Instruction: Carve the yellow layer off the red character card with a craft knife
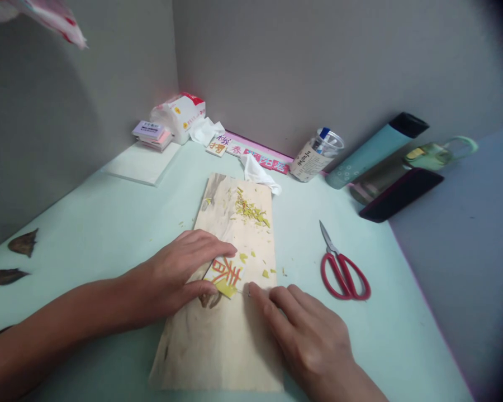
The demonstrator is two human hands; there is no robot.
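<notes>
A small square tile with an orange-red Chinese character and a yellow strip along its near edge lies on a wooden board. My left hand holds it against the board, thumb at the near edge and fingers at the far side. Just right of the tile, my right hand rests on the board with its fingers bent and index fingertip low. A tiny dark bit shows at that fingertip; what the hand holds, if anything, is too small to make out. Yellow scraps are heaped farther up the board.
Red-handled scissors lie right of the board. Behind stand a clear cup, a teal bottle and a dark phone-like slab. Crumpled tissue, lettered tiles and a tissue pack sit at the back. Dried brown pieces lie left.
</notes>
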